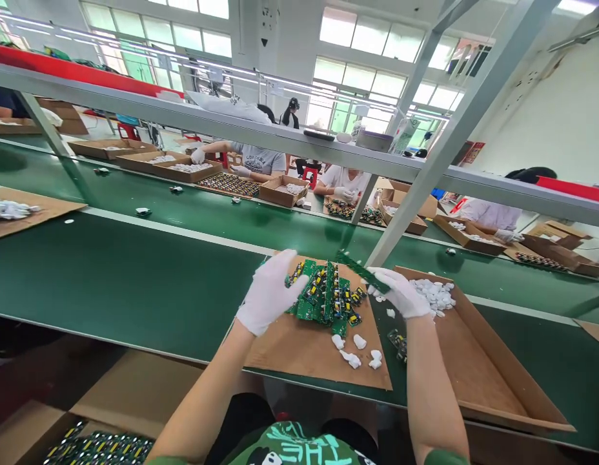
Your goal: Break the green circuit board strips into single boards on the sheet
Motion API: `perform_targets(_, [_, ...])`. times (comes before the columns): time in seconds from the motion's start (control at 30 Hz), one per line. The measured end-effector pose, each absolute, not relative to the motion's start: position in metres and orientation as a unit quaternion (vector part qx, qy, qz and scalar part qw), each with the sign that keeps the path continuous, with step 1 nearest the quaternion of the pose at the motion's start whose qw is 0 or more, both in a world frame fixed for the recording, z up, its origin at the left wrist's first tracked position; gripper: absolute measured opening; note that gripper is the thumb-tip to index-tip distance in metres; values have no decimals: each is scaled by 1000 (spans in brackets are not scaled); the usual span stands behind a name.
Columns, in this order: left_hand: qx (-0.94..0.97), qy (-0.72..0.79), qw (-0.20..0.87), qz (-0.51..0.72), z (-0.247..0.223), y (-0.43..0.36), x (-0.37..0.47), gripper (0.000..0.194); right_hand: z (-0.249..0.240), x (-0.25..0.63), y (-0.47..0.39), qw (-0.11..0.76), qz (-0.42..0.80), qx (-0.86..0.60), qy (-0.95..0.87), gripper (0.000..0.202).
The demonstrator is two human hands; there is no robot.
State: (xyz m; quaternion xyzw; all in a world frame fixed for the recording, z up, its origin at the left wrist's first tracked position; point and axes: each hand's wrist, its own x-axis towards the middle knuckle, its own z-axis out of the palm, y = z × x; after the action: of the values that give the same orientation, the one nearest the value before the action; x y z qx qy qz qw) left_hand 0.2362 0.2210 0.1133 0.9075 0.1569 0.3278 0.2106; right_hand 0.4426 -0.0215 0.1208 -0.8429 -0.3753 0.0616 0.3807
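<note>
A long green circuit board strip (362, 271) is held by one end in my right hand (401, 292), its far end pointing up and left. White gloves cover both hands. My left hand (269, 294), fingers apart, hovers at the left side of a pile of green circuit boards (328, 294) with yellow and black parts. The pile lies on a flat cardboard sheet (299, 352). Several small white pieces (350, 358) rest on the sheet in front of the pile. A loose circuit board (399, 342) sits beside the sheet, near my right forearm.
To the right stands a shallow cardboard box (493, 361) with white pieces (432, 296) at its far end. A slanted metal post (416, 187) rises behind my right hand. Beyond runs a green conveyor belt (261, 223), with co-workers across it. Below left, a carton holds circuit boards (106, 449).
</note>
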Motion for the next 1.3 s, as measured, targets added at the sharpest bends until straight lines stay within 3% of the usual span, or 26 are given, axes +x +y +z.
perform_targets(0.07, [926,43,213,309,121,210,239,65,124,427,-1,407,190,-792,-414,52])
perform_targets(0.13, [934,37,273,229,120,205,240,68,124,411,23,413,328,-726,-441,57])
perform_targets(0.23, [913,119,363,141,105,211,235,45,123,394,55,405,400,-682,-459,51])
perform_targets(0.3, [895,150,400,128,92,219,225,30,123,389,72,390,361,-697,-481,45])
perform_targets(0.5, [794,195,564,117,57,239,194,36,122,363,129,280,218,-748,-561,19])
perform_targets(0.7, [691,277,637,199,34,256,179,39,103,343,185,184,88,-792,-575,20])
perform_targets(0.9, [628,233,716,198,22,267,168,41,88,390,206,127,104,-810,-563,24])
perform_targets(1.13, [628,163,744,161,30,254,182,53,98,378,194,152,144,-731,-650,42])
perform_targets(1.3, [655,221,699,186,29,252,210,26,99,367,193,161,119,-726,-658,26])
